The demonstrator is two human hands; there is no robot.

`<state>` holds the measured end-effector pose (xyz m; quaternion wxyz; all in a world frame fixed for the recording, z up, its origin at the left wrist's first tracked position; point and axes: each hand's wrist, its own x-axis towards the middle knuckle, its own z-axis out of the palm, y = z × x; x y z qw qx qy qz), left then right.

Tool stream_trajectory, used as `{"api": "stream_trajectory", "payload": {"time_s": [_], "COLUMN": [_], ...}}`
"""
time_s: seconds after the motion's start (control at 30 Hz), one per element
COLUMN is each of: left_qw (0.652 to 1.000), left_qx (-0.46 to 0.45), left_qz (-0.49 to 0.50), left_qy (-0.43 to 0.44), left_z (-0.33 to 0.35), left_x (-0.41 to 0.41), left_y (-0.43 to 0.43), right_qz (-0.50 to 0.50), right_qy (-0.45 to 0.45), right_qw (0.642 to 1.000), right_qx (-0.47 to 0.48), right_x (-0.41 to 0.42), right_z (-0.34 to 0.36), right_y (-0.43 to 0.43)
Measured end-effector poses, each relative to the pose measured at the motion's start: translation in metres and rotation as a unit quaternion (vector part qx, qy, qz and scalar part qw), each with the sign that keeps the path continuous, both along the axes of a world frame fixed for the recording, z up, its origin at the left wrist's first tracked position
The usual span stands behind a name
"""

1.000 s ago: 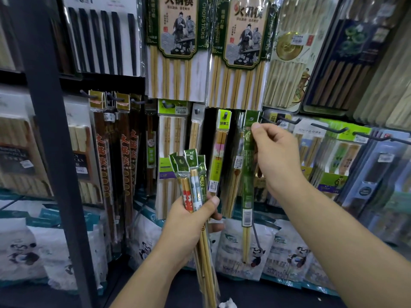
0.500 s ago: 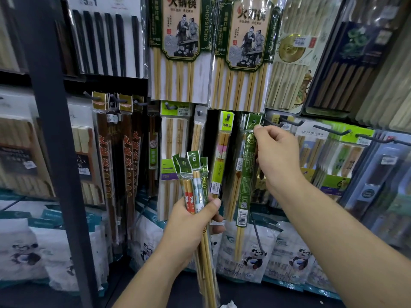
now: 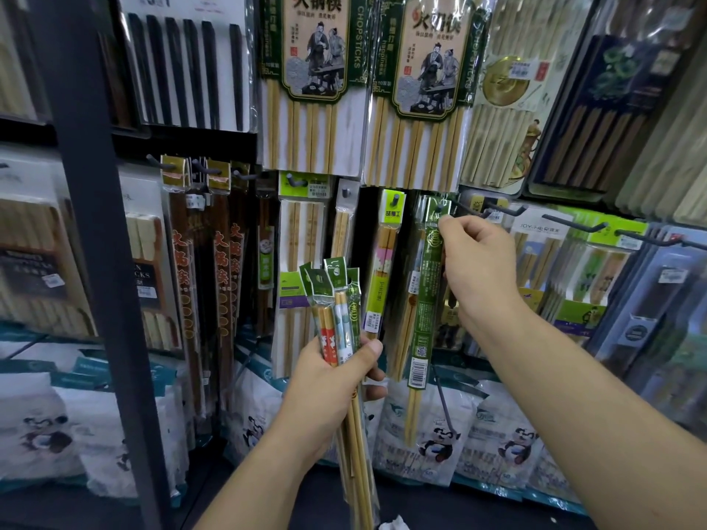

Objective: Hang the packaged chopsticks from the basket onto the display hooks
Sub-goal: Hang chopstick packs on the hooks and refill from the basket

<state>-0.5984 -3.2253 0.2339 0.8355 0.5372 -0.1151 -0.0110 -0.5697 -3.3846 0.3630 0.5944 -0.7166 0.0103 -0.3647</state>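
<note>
1. At the display wall's middle row: right hand (image 3: 478, 269) pinches the top of a green chopstick pack (image 3: 422, 319). Thumb and fingertips are on the header, the rest curled.
2. The pack hangs near vertical, slightly tilted, with its header right at the tip of a dark hook (image 3: 465, 210). Can't tell whether the hole is actually threaded over it.
3. Its bare stick ends dangle in front of the panda-print bags (image 3: 436, 445) stacked below.
4. Left hand (image 3: 325, 384) sits lower and further left, clenched round a bundle of chopstick packs (image 3: 336, 300). Green headers fan out above the fist and long sticks trail out beneath.
5. Neighbours:
   - yellow-green pack (image 3: 386, 262) hangs just left of the green one
   - large hot-pot chopstick packs (image 3: 313, 70) hang in the row above
   - dark upright post (image 3: 95, 223) stands far left
</note>
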Motion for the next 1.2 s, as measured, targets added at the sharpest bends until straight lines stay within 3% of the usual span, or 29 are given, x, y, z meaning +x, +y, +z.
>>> {"api": "stream_trajectory", "payload": {"time_s": [0.37, 0.47, 0.57, 0.67, 0.83, 0.93, 1.03, 1.2], "left_qw": [0.998, 0.998, 0.997, 0.997, 0.998, 0.999, 1.0, 1.0], "left_qx": [0.058, 0.062, 0.058, 0.04, -0.028, 0.012, -0.019, -0.013], "left_qz": [0.005, -0.003, -0.019, -0.033, -0.044, 0.008, 0.001, -0.004], "left_qy": [-0.018, -0.022, -0.04, -0.055, -0.031, -0.041, -0.011, -0.01], "left_z": [-0.006, -0.004, -0.003, -0.002, 0.0, -0.002, -0.004, -0.009], "left_x": [0.004, 0.004, 0.003, 0.001, -0.001, 0.002, 0.005, 0.009], "left_y": [0.001, -0.001, -0.003, -0.005, -0.004, -0.003, -0.004, -0.006], "right_qz": [-0.043, 0.019, 0.119, 0.154, 0.133, 0.092, 0.067, 0.044], "right_qy": [0.028, 0.061, 0.137, 0.154, 0.115, 0.076, 0.048, 0.034], "right_qw": [0.998, 0.996, 0.967, 0.954, 0.975, 0.988, 0.996, 0.998], "right_qx": [-0.025, -0.058, -0.178, -0.208, -0.139, -0.093, -0.03, -0.029], "right_x": [0.001, -0.02, -0.036, -0.041, -0.042, -0.038, -0.03, -0.016], "right_z": [-0.015, -0.027, -0.039, -0.045, -0.043, -0.028, -0.009, 0.003], "right_y": [-0.001, 0.009, 0.023, 0.031, 0.024, 0.013, 0.004, -0.001]}}
